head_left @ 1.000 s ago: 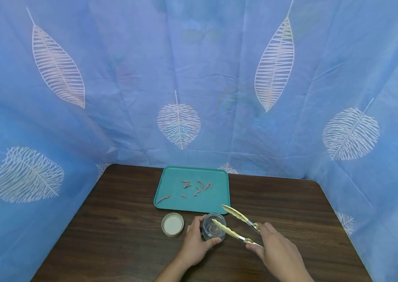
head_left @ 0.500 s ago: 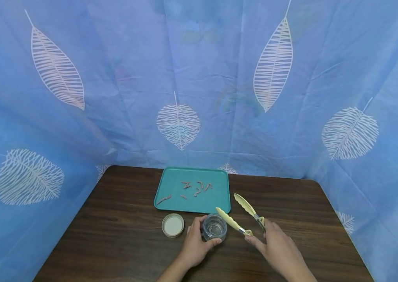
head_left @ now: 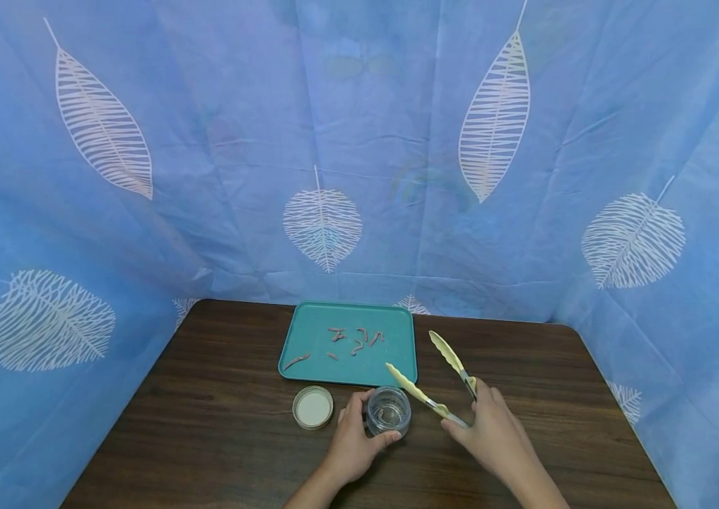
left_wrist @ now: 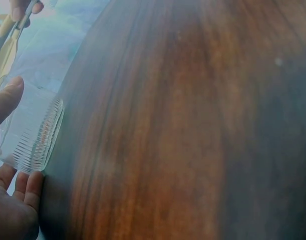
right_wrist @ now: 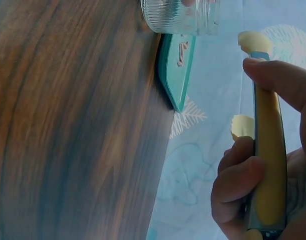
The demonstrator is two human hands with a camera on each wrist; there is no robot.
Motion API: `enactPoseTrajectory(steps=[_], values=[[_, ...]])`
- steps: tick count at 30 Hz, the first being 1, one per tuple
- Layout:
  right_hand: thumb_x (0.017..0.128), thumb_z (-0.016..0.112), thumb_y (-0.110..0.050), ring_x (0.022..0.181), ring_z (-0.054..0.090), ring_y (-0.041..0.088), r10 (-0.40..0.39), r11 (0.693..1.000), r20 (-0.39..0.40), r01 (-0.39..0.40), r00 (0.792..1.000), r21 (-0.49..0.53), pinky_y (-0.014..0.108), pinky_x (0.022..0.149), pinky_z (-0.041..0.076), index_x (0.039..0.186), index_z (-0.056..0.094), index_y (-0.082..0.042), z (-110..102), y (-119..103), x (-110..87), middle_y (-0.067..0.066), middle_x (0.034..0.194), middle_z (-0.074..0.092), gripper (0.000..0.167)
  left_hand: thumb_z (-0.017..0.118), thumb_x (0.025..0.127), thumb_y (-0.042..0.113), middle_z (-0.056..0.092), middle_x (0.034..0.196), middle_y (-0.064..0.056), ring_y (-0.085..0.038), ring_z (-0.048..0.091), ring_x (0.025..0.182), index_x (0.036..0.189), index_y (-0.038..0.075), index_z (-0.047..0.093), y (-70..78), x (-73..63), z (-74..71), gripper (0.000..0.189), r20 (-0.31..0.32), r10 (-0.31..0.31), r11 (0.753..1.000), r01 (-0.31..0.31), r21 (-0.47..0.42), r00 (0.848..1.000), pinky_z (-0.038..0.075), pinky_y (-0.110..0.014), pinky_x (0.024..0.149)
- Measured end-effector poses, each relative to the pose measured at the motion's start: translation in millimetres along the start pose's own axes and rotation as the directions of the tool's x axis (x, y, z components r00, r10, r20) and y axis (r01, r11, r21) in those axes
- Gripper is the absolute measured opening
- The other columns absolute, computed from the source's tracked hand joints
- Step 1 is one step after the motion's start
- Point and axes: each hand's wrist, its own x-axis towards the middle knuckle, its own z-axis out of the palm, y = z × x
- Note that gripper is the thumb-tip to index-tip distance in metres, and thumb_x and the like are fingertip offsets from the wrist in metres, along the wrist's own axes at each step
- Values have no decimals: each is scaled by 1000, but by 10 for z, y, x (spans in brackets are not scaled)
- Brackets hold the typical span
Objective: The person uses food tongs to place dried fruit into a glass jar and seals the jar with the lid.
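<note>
My left hand [head_left: 354, 440] grips a clear glass jar [head_left: 389, 410] from its left side, thumb in front and fingers behind; the jar stands upright on the table with its mouth uncovered. In the left wrist view the ribbed lower wall of the jar [left_wrist: 35, 137] shows between thumb and fingers. Pale yellow tongs [head_left: 411, 385] are held in my right hand [head_left: 495, 431], their two arms spread apart with nothing between the tips. Beyond the jar, a teal tray [head_left: 372, 371] bears several thin pinkish-brown worm-like strips [head_left: 296, 361]. The right wrist view shows curled fingers round the tongs [right_wrist: 268, 155].
A round lid [head_left: 312, 408] with a white inside lies left of the jar. The dark wooden table [head_left: 219, 410] meets a blue leaf-patterned cloth [head_left: 225, 212] at its back and sides.
The tongs have swung from over the jar, first rightward and then up toward the tray's right corner, spreading wider. My left hand and the jar have stayed put.
</note>
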Motion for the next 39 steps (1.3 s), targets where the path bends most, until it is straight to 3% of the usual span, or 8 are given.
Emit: enactPoseTrajectory(steps=[6,19,25,32,39], values=[[85,92,-45,103,74,39,-31,999,-44,30,999,-19,57,85,62,147,50,19,50,-85,120,23,114,73,98,95,83,37,67,135,-9,-25,53,124,150,10,49,27,-12,-19,86,0,12,1000,-12,-19,1000,59,-32,98],[86,92,-43,99,75,37,-38,999,-63,38,997,6,56,83,63,144,51,19,241,-194,431,21,109,77,95,95,83,39,66,136,-8,-23,54,122,150,11,49,14,-14,-18,86,5,7,1000,-7,-11,1000,58,-31,98],[85,92,-47,98,74,35,-66,997,-22,65,998,-44,56,84,62,140,58,16,303,-168,572,18,109,75,91,95,83,41,66,136,-7,-23,54,124,150,12,49,-18,17,6,87,1,4,1000,-4,0,1000,57,-29,98],[88,89,-50,108,73,41,-41,996,31,44,999,-83,61,94,61,150,51,16,362,-141,694,26,123,72,98,95,83,42,65,136,-6,-23,53,124,150,13,49,-49,33,22,86,1,12,1000,-12,-11,1000,58,-28,99],[91,87,-47,125,68,49,-51,992,59,57,997,-115,63,104,58,149,54,15,487,-160,780,34,138,67,91,94,84,42,64,138,-6,-23,53,125,151,14,48,-67,25,16,86,6,9,1000,-9,-22,1000,59,-29,100]])
